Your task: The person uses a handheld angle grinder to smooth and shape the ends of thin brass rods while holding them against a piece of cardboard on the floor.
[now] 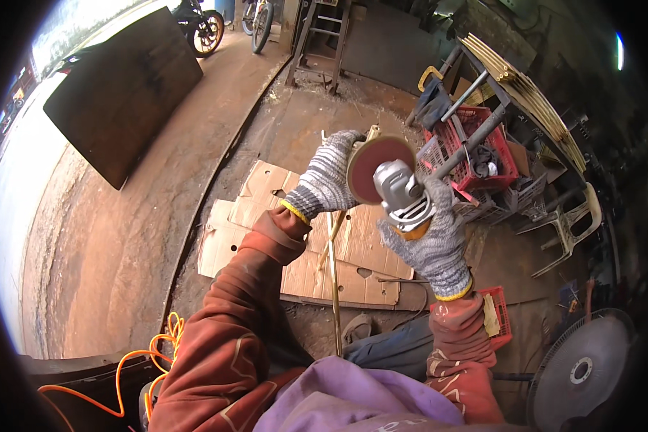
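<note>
My right hand, in a grey knit glove with a yellow cuff, is wrapped round the body of a silver angle grinder. Its wide reddish disc faces up and to the left, close beside my left hand. That hand wears a matching striped glove and is closed on a thin brass-coloured metal tube. The tube runs down toward my lap and crosses another piece below the glove. The disc hides some of the left fingertips and the tube's upper part.
Flattened cardboard lies on the floor beneath my hands. A rack with brass-coloured tubes and red crates stands at the right. A fan is at lower right, an orange cable at lower left, and a dark panel at upper left.
</note>
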A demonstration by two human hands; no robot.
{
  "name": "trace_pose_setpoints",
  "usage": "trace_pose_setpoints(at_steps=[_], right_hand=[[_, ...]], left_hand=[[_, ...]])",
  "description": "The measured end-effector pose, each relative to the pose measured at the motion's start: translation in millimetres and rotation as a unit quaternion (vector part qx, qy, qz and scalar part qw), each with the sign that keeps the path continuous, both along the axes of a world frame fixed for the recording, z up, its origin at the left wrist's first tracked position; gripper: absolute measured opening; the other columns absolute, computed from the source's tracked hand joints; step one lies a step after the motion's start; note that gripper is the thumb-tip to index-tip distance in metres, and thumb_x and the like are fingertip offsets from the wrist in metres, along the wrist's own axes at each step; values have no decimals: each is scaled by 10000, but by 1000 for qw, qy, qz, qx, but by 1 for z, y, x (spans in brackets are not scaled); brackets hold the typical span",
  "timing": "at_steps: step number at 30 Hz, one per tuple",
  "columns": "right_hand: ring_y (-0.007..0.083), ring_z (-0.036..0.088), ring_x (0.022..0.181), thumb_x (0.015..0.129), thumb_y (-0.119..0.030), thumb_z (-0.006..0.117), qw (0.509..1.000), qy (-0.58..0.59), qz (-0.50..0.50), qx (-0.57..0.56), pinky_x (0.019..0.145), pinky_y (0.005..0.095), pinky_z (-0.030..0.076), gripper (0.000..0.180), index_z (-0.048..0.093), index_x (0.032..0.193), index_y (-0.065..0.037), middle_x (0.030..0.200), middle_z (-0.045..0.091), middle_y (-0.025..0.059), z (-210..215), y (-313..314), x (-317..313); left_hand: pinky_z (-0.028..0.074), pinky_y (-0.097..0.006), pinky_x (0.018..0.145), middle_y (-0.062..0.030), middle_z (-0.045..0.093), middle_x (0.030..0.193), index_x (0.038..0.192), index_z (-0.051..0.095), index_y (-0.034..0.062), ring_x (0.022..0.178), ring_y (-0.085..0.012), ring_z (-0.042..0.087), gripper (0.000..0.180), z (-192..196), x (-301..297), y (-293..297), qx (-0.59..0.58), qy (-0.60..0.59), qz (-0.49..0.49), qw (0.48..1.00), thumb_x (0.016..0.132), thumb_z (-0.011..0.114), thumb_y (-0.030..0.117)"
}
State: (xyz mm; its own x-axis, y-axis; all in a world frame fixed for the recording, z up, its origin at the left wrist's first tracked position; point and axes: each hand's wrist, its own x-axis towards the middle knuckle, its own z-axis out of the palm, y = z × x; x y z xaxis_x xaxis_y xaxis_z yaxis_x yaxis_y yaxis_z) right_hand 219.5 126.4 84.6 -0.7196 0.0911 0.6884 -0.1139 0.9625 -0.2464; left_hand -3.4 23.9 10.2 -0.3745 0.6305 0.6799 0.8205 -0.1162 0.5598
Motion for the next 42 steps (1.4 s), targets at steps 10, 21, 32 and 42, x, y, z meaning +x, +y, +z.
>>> trace_pose_setpoints(at_steps=[10, 21, 32, 42], right_hand=[[365, 741, 878, 750, -360, 906, 999, 19, -27, 33, 745, 451, 610, 782, 487, 1377, -153, 1102, 699, 150, 1, -1, 5], [362, 739, 900, 747, -341, 908, 999, -20, -33, 24, 763, 443, 607, 809, 468, 1395, -137, 1086, 689, 149, 0, 14, 8], [354, 745, 890, 762, -334, 898, 997, -18, -53, 57, 760, 438, 610, 779, 480, 1387, -127, 1085, 707, 156, 6, 16, 10], [291, 733, 973, 795, -375, 875, 997, -28, -70, 31, 810, 429, 603, 776, 491, 1406, -90, 1099, 699, 140, 10, 20, 15]], left_hand=[[428, -484, 1097, -239, 557, 1319, 1397, 505, 3, 1252, -412, 546, 1100, -2, 1, 1, -14, 36, 52, 998, 513, 984, 450], [468, -500, 1058, -231, 599, 1272, 1343, 557, 27, 1194, -428, 581, 1042, -2, 8, 0, 35, 25, 105, 994, 490, 977, 453], [428, -539, 1059, -206, 586, 1298, 1403, 515, 85, 1230, -410, 556, 1032, 1, 15, 0, -15, 40, 139, 989, 555, 934, 497], [430, -544, 1034, -183, 614, 1244, 1364, 552, 86, 1177, -381, 584, 1002, 11, 22, -10, -20, 92, 186, 978, 545, 932, 519]])
